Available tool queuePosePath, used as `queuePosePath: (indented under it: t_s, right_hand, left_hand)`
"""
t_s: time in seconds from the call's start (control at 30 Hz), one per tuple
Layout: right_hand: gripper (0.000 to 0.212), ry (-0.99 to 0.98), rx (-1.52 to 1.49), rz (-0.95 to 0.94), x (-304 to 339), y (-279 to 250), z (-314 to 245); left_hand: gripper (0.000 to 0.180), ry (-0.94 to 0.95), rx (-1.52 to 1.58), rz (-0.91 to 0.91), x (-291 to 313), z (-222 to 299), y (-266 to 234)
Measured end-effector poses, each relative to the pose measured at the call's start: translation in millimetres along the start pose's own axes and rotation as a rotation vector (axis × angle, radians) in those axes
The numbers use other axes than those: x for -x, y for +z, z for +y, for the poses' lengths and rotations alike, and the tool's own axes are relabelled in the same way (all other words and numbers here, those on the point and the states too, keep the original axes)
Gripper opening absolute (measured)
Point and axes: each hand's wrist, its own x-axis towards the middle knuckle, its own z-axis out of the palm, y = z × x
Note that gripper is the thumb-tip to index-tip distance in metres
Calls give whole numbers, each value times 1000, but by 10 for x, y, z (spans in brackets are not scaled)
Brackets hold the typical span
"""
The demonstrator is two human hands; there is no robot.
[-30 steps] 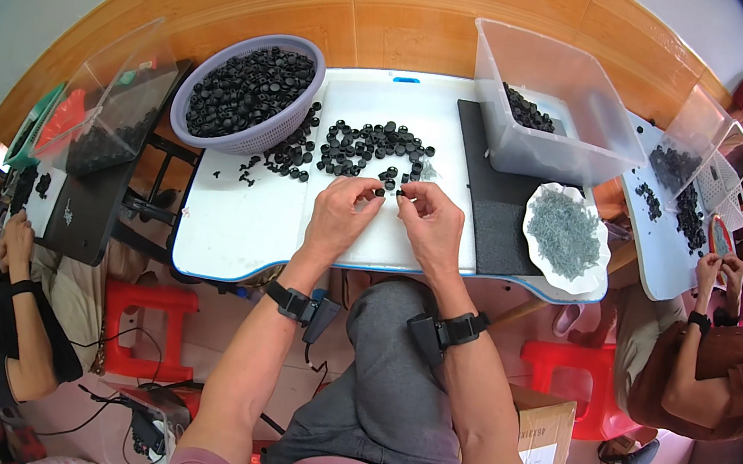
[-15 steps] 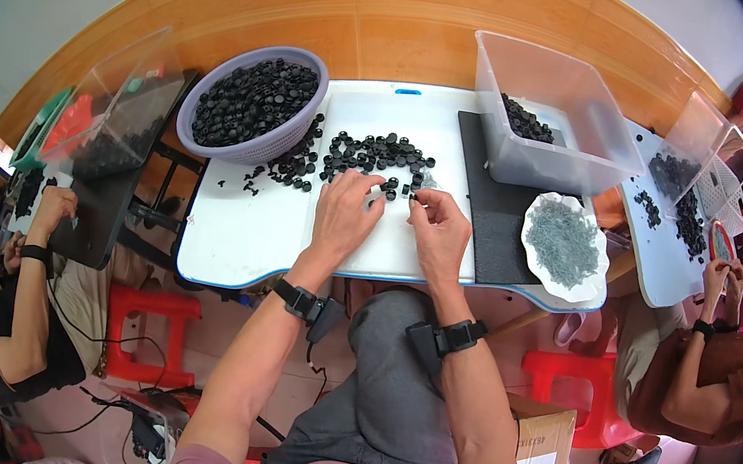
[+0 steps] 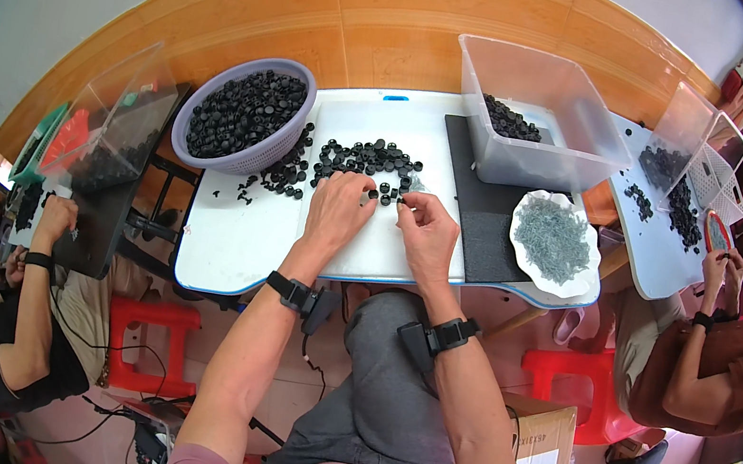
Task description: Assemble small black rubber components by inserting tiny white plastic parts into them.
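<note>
Both of my hands are low over the white table, close to a loose group of small round black caps (image 3: 365, 156). My left hand (image 3: 336, 214) has thumb and forefinger closed at the edge of a black cap (image 3: 371, 194). My right hand (image 3: 428, 238) pinches a small black cap (image 3: 402, 201), partly hidden by the fingertips. Between the hands, a few more caps (image 3: 385, 199) stand on the table. Just beyond the right fingertips lies a small heap of clear greyish slivers (image 3: 417, 184).
A purple basket (image 3: 183, 129) full of black caps stands at the left, with caps spilled beside it. At the right are a clear bin (image 3: 544, 169) on a black mat (image 3: 486, 239) and a white scalloped dish (image 3: 583, 281) of greyish slivers. Two people work at side tables.
My left fingers have closed at a black cap and my right hand keeps its pinch, a little nearer the left. The whole view has shifted slightly.
</note>
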Motion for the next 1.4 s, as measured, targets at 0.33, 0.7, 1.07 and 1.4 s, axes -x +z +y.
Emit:
queuePosePath:
  t_s: [0.33,0.7,1.07,1.4]
  right_hand:
    - [16,-66,77,-80,50,-32,-95]
    - [19,-186,195,-186,70,-13,-89]
    - [18,-188,215,-225,69,-26,-117]
    - [16,-115,217,-242,73,-25,-84]
  left_hand:
    - [26,-86,372,219,361,193,40]
    - [24,-92,427,237,396,154,69]
    - [26,-58,413,185,397,173,50]
    - [26,-182,527,111,394,118,50]
